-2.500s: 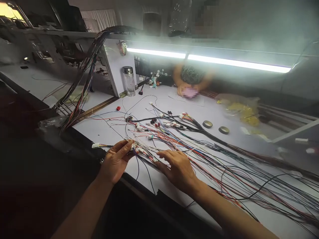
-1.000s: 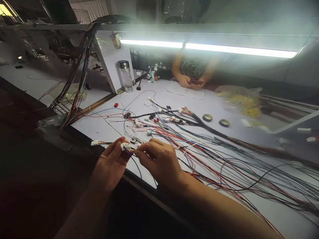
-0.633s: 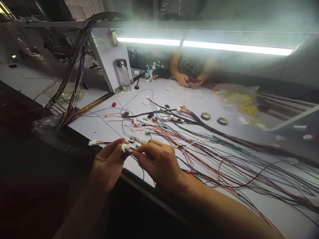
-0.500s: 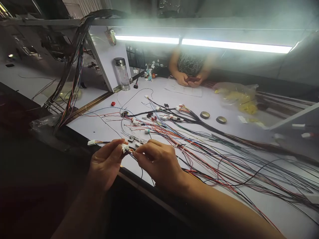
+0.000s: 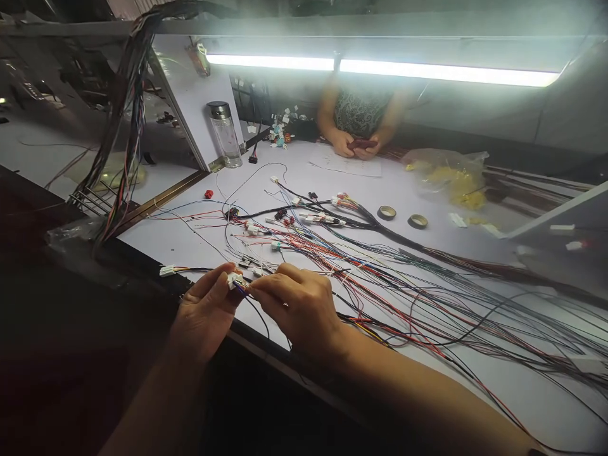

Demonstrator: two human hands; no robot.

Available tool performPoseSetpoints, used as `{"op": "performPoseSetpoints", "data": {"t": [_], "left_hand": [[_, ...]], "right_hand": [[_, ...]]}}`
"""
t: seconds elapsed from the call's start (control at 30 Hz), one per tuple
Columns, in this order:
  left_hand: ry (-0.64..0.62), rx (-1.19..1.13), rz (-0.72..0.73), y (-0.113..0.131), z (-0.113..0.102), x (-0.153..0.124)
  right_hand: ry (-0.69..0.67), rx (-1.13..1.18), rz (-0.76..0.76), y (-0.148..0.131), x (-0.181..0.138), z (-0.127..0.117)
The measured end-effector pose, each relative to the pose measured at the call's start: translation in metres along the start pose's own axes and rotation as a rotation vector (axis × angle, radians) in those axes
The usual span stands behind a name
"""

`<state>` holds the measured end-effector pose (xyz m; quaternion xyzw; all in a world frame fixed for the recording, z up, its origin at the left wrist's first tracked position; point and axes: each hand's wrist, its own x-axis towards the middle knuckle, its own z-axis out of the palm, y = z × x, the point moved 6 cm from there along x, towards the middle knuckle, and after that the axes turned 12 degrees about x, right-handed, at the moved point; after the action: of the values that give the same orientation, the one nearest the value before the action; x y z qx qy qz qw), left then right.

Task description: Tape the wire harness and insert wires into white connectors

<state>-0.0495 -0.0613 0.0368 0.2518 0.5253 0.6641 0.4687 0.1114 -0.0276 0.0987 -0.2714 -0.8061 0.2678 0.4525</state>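
My left hand (image 5: 205,313) pinches a small white connector (image 5: 234,279) at the near edge of the white table (image 5: 190,244). My right hand (image 5: 298,305) is closed right beside it, its fingertips pinching a thin wire (image 5: 247,292) at the connector. A wide spread of coloured wires (image 5: 403,291) with white and red plugs fans out from my hands across the table to the right.
Two tape rolls (image 5: 401,216) lie mid-table. A glass bottle (image 5: 222,134) stands at the back left beside a hanging wire bundle (image 5: 124,114). A yellow plastic bag (image 5: 449,178) is at the back right. Another person's hands (image 5: 356,144) rest across the table. A loose white plug (image 5: 167,270) lies left of my hands.
My right hand lifted off the flat wires and came to the left hand, pinching at the connector. Since a second ago both hands stay joined; the view has tilted slightly.
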Motion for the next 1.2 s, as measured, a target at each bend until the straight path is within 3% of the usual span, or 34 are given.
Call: {"op": "performPoseSetpoints", "data": {"t": [0.17, 0.43, 0.77, 1.2], "left_hand": [[-0.001, 0.009, -0.004, -0.005, 0.003, -0.001], [-0.039, 0.125, 0.209, 0.006, 0.006, -0.004], [-0.017, 0.038, 0.096, -0.008, 0.002, -0.003], [-0.032, 0.061, 0.204, -0.004, 0.007, -0.005]], "right_hand": [[-0.031, -0.031, -0.013, 0.001, 0.0, 0.001], [-0.064, -0.009, 0.157, 0.008, -0.001, -0.001], [0.012, 0.125, 0.208, 0.007, -0.004, -0.001], [0.075, -0.056, -0.007, -0.001, -0.006, -0.003]]}}
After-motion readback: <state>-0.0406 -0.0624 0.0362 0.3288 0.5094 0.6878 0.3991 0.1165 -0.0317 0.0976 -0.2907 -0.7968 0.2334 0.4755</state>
